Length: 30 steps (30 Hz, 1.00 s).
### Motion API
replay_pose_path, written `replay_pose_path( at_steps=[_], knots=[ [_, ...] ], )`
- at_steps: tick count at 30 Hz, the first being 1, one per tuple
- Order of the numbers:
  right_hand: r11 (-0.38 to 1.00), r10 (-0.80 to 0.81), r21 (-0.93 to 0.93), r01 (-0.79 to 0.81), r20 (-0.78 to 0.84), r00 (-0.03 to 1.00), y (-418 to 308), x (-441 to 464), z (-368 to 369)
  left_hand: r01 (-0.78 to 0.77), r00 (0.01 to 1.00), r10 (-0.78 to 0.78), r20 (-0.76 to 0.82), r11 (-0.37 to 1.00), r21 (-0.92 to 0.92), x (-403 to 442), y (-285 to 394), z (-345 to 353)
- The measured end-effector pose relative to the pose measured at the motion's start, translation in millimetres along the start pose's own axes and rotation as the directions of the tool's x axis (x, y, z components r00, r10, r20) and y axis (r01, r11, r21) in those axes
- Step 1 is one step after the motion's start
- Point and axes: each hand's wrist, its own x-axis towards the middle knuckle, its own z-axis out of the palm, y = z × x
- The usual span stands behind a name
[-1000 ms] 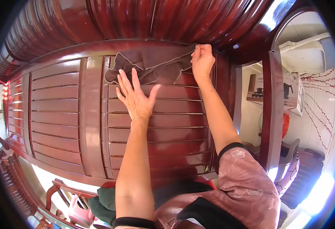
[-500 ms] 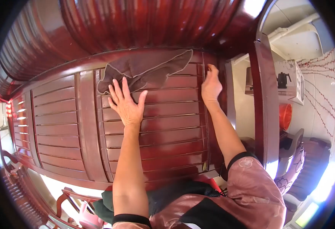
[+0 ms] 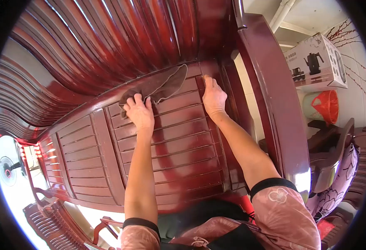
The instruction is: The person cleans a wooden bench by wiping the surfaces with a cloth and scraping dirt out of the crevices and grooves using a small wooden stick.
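Observation:
My left hand [image 3: 139, 115] has its fingers bent into a dark brown cloth [image 3: 162, 85] with a pale stitched edge, bunching its left end. The cloth lies crumpled on the slatted seat of a glossy red-brown wooden bench [image 3: 179, 146], close to the backrest. Toward the bench's right end, my right hand [image 3: 214, 96] rests on the seat with its fingers folded in. Whatever lies inside those fingers, if anything, is hidden from me.
A tall slatted backrest [image 3: 149, 37] rises behind the seat. The thick wooden armrest [image 3: 270, 96] bounds the right side. Beyond it are a printed box [image 3: 312, 62], a red basket [image 3: 326, 106] and a patterned cushion [image 3: 337, 183]. A fan [image 3: 8, 171] stands far left.
My left hand has gone from spread flat on the cloth to fingers curled into it, and the cloth is more bunched. The camera view has shifted and tilted; my right hand stays folded on the seat.

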Motion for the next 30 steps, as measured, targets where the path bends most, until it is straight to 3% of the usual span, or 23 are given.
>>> replay_pose_path(
  at_steps=[3,5,6,8,11,14,16,19,24,28,30],
  knots=[
    [1.000,0.004,-0.008,-0.004,-0.012,1.000,-1.8,-0.5,-0.5,-0.108,0.988,0.050,-0.149,0.902,-0.417,25.7,13.1,-12.1],
    [1.000,0.007,-0.021,-0.007,-0.008,1.000,-1.2,0.3,-1.0,-0.272,0.926,0.070,-0.372,0.807,-0.525,41.2,41.1,-37.0],
    [1.000,0.009,-0.030,-0.009,-0.004,1.000,-2.0,-0.4,-0.9,-0.418,0.835,0.123,-0.536,0.775,-0.474,53.3,58.8,-48.1],
    [0.999,0.020,-0.031,-0.020,-0.006,1.000,-4.0,-1.2,-2.3,-0.512,0.741,0.191,-0.643,0.781,-0.358,79.7,86.8,-63.2],
    [0.999,0.033,0.013,-0.033,0.003,0.999,-3.1,-0.8,-4.1,-0.562,0.696,0.377,-0.612,0.816,-0.137,109.3,111.0,-49.9],
    [0.999,0.025,0.038,-0.025,-0.017,1.000,-2.1,0.0,-3.7,-0.634,0.684,0.564,-0.464,0.773,0.005,89.2,71.6,6.0],
    [0.999,0.037,0.036,-0.037,-0.006,0.999,-1.4,0.5,-1.9,-0.703,0.711,0.702,0.036,0.709,0.059,53.5,27.8,36.2],
    [0.998,0.043,0.044,-0.043,0.017,0.999,-2.8,0.4,-5.1,-0.658,0.748,0.655,0.106,0.753,-0.015,49.2,25.8,25.2],
    [1.000,0.023,0.005,-0.023,-0.010,1.000,-2.8,0.9,-3.9,-0.706,0.708,0.704,0.059,0.702,0.092,64.9,37.2,3.2],
    [0.999,0.031,0.022,-0.030,-0.008,0.999,-2.6,0.6,-2.8,-0.673,0.734,0.679,0.015,0.725,0.148,96.7,66.6,-30.0],
    [0.999,0.031,0.014,-0.031,-0.012,0.999,-2.1,-0.2,-3.3,-0.607,0.746,0.620,-0.244,0.783,0.137,119.5,89.5,-56.4]
  ],
)
